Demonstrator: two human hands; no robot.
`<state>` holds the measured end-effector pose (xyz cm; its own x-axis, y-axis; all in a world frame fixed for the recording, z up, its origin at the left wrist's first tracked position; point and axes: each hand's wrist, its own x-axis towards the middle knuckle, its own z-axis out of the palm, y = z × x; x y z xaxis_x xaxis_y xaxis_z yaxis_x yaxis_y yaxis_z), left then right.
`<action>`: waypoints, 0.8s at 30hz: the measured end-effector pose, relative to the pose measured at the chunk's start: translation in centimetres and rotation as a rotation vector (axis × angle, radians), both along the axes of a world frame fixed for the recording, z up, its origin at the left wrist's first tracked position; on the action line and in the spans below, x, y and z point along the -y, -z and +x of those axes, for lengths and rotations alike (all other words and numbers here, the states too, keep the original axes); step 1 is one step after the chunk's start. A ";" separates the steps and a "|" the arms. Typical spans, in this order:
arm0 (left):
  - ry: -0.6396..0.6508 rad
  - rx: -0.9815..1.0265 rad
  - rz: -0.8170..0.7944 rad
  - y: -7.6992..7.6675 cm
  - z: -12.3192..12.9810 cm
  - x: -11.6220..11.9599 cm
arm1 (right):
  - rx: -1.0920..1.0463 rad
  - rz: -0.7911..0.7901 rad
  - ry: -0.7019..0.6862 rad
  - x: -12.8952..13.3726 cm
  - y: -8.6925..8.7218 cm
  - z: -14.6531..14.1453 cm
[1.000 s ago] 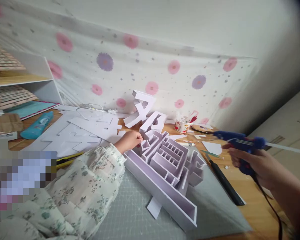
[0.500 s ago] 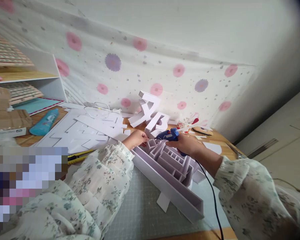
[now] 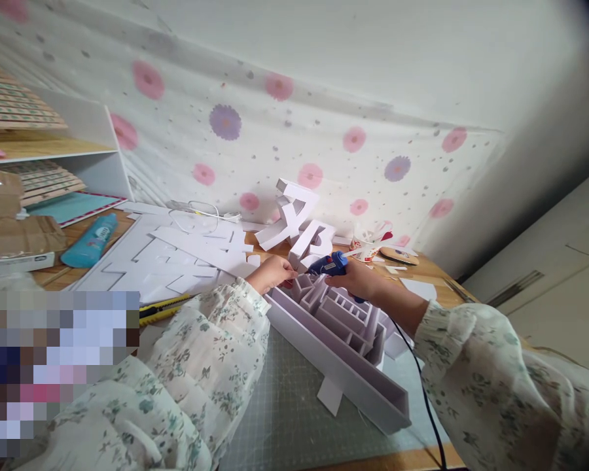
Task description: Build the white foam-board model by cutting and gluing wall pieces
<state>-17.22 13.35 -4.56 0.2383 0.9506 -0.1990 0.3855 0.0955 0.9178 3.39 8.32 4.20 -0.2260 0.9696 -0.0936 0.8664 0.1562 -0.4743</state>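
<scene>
A blue hot glue gun point(image 3: 328, 264) is gripped in my right hand point(image 3: 360, 281), its nozzle pointing left toward my other hand. Its black cord runs down to the table's front edge. My left hand point(image 3: 273, 275) is closed at the far left end of a white foam-board structure point(image 3: 341, 366), fingertips pinched together; what they hold, if anything, is too small to make out. The structure has a long trough-like front and several thin upright walls behind it. It rests on a grey-green cutting mat point(image 3: 294, 418).
White board characters point(image 3: 294, 216) stand behind my hands. Cut white sheets point(image 3: 177, 252), a yellow utility knife point(image 3: 164, 307) and a blue bottle point(image 3: 91, 241) lie to the left. At the right are a paper cup point(image 3: 366, 248) and scissors point(image 3: 459, 291). A small white piece point(image 3: 330, 394) lies before the structure.
The foam-board structure and both hands appear slightly farther right and lower in view. The glue gun's nozzle stays close to the left fingertips, and both grips look the same.
</scene>
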 end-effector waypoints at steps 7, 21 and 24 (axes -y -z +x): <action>-0.011 0.017 0.002 -0.2 0.2 0.1 | 0.033 0.000 0.018 0.1 -0.4 -0.2; 0.009 -0.013 -0.037 -0.2 0.1 0.1 | 0.117 -0.012 0.028 0.4 -0.8 -0.3; 0.017 -0.019 -0.046 -0.3 0.1 0.2 | 0.136 -0.006 0.029 0.4 -0.7 -0.3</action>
<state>-17.10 13.11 -4.22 0.2496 0.9362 -0.2474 0.4046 0.1313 0.9050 3.12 7.91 4.94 -0.1827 0.9749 -0.1275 0.9269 0.1275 -0.3530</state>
